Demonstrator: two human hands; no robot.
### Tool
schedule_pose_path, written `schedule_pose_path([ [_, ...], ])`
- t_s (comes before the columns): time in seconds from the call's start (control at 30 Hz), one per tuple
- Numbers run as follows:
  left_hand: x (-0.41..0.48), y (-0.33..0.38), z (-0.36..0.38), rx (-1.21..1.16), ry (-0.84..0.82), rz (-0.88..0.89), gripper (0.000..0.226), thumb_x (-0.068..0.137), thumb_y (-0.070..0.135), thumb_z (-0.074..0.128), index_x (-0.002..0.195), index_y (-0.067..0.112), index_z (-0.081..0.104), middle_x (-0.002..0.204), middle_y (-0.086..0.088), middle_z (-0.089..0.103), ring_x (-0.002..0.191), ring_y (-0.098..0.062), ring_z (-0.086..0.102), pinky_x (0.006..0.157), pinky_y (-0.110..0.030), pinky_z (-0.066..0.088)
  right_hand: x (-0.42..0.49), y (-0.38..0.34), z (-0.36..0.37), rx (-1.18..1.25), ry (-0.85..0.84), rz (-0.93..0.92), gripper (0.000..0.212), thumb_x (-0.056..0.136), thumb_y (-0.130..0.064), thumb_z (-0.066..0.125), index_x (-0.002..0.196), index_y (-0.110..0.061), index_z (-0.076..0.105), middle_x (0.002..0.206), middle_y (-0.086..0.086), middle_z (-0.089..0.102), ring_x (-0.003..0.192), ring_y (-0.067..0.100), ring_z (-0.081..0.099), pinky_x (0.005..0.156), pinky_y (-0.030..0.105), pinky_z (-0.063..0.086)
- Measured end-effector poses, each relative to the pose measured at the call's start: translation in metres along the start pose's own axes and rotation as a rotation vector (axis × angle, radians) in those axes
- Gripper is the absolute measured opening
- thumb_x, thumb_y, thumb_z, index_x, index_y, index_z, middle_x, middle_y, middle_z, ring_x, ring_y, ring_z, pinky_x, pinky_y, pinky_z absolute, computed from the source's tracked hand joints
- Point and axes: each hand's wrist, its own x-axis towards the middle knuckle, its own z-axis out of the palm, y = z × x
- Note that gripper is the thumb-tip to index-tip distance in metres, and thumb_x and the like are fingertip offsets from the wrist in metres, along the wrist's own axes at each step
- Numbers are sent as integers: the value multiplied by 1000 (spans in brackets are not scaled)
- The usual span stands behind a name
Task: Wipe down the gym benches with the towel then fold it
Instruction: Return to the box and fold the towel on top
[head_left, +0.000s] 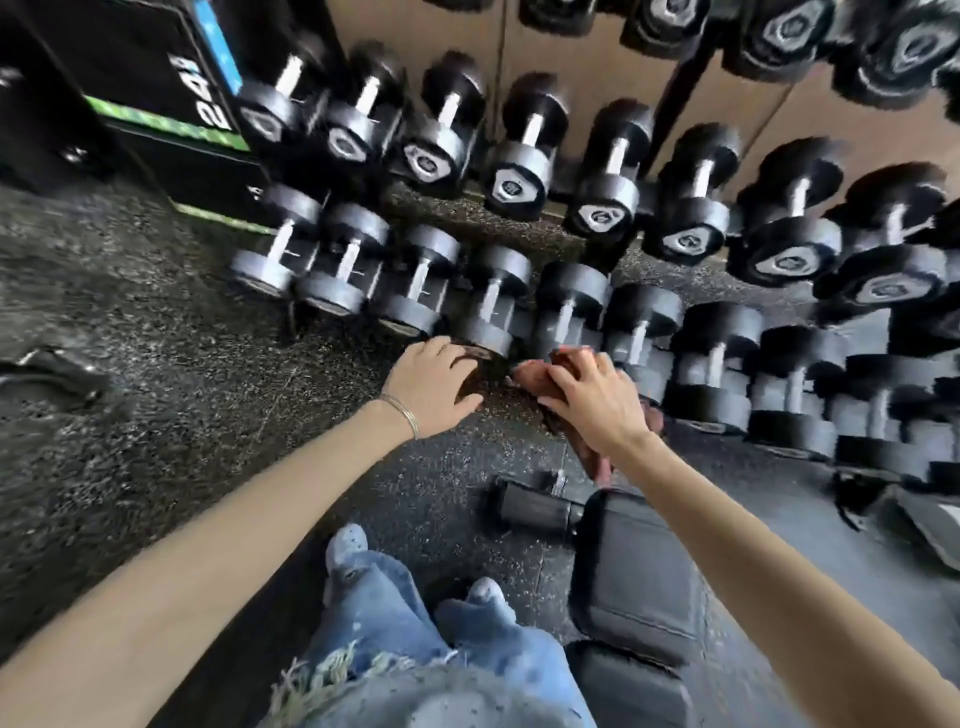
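Observation:
A brown towel hangs in the air in front of me, over the end of a black padded bench at the lower right. My right hand grips the towel's bunched upper part, and a strip of it trails down under that wrist towards the bench. My left hand is level with it to the left, fingers curled over a dark brown end of the towel. The picture is blurred, so the left hand's hold is hard to make out.
A two-tier rack of black dumbbells fills the view ahead and to the right. A black plyo box stands at the upper left. Speckled rubber floor lies to the left. My jeans and shoes are beside the bench.

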Motion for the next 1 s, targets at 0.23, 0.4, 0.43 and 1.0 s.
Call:
schedule_pose_path([
  [0.23, -69, -85, 9, -45, -14, -264, 58, 94, 54, 33, 141, 21, 38, 147, -5, 37, 140, -24, 24, 111, -41, 25, 66, -97, -19, -11, 0, -266, 46, 91, -53, 45, 124, -22, 52, 135, 8, 42, 119, 29, 41, 84, 44, 49],
  [0.4, -128, -149, 22, -67, 0, -392, 58, 94, 54, 33, 141, 20, 39, 146, -5, 39, 140, -23, 24, 110, -41, 27, 106, -186, -27, -48, -10, -418, 46, 91, -55, 42, 123, -23, 50, 130, 8, 44, 115, 29, 44, 79, 43, 52],
  [0.43, -135, -159, 23, -73, -4, -402, 58, 94, 53, 33, 141, 20, 39, 147, -5, 39, 140, -23, 24, 110, -42, 27, 112, -199, -28, -52, -11, -429, 47, 91, -56, 42, 123, -23, 50, 129, 8, 44, 114, 29, 44, 78, 43, 52],
  [1.0, -266, -366, 49, -87, -15, -607, 57, 94, 52, 34, 141, 19, 38, 145, -5, 40, 138, -23, 28, 108, -43, 30, 218, -452, -54, -92, -3, -628, 49, 90, -57, 39, 126, -25, 49, 121, 8, 48, 109, 26, 47, 75, 39, 51],
])
